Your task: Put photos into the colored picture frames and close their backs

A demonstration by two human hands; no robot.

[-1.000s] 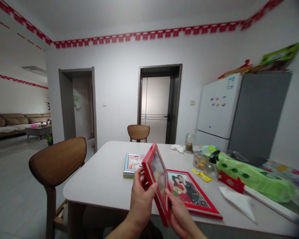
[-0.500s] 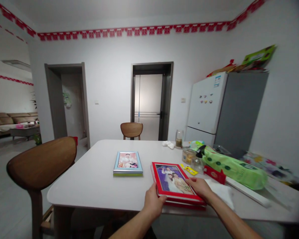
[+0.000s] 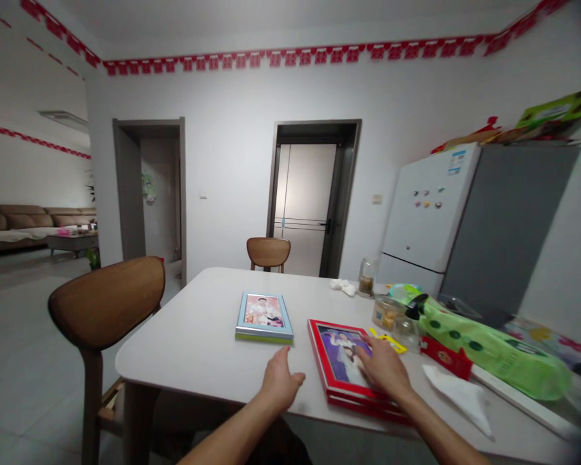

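The person sits at a white desk (image 3: 174, 345), and both bare hands are in view near its front edge. The right hand (image 3: 383, 369) lies palm down on a red photo frame (image 3: 341, 381). Its fingers are open and spread over the wedding photo, and it does not grip the frame; it only rests on top. The frame lies flat on the desk, and a second red layer shows under it at the near edge, but it is hard to tell if this is another frame. The left hand (image 3: 281, 381) is half open, with the fingers a little curved, and it holds nothing. It is just beside the red frame, at about 9 o'clock from it, and seems to touch the desk.

At about 10 o'clock from the red frame lies a light blue photo frame (image 3: 264, 316), flat on a thin green-yellow item (image 3: 261, 339). A yellow tag (image 3: 388, 341) lies at about 1 o'clock, touching the frame's far corner. Further at 2 o'clock stand a jar of snacks (image 3: 386, 313) and a small glass jar (image 3: 407, 333), and behind them a taller glass jar (image 3: 366, 278). To the right of these are a green plastic bag (image 3: 484, 345) and a red packet (image 3: 446, 357). A white paper (image 3: 458, 397) lies at about 3 o'clock. A white cloth (image 3: 343, 287) lies near the far edge, and a white fridge (image 3: 426, 206) stands behind the desk.
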